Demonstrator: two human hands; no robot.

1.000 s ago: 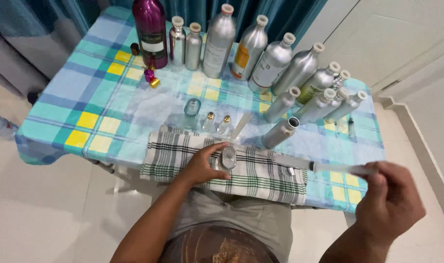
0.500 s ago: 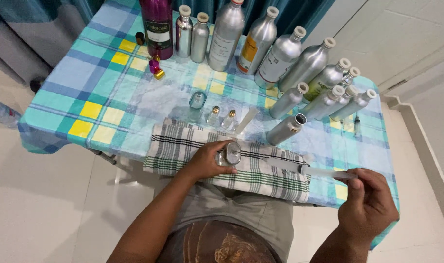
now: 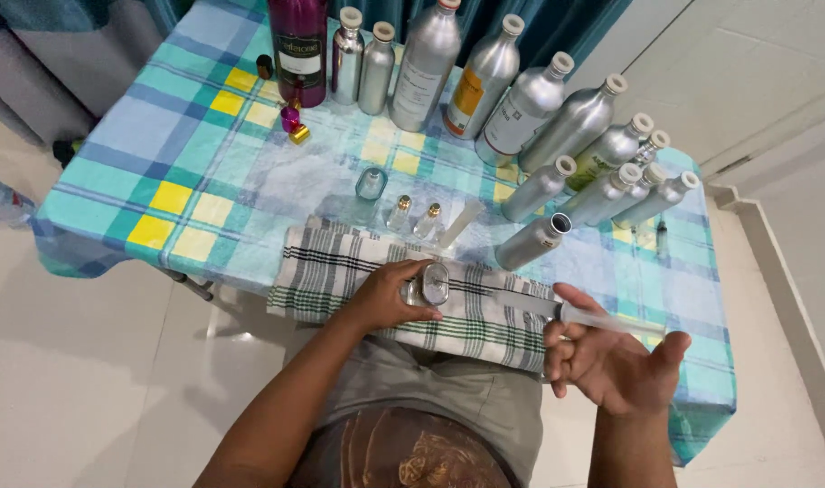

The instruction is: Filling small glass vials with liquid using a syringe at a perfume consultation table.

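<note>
So the left hand (image 3: pixel 387 300) has its fingers closed around a small clear glass bottle (image 3: pixel 433 283), pinning it on the checked towel (image 3: pixel 340 271) at the near edge of the bench (image 3: pixel 186 172), probably so it can't tip or slide. The right hand (image 3: pixel 611 361) holds a clear syringe (image 3: pixel 557 312) sideways, fingers wrapped on the barrel and thumb out at the plunger end, tip aimed toward the bottle's mouth. Looks like the towel is there to catch drips. An uncapped silver aluminium bottle (image 3: pixel 532 242) stands just behind the towel, the capped ones pushed back in a row, out of the way.
</note>
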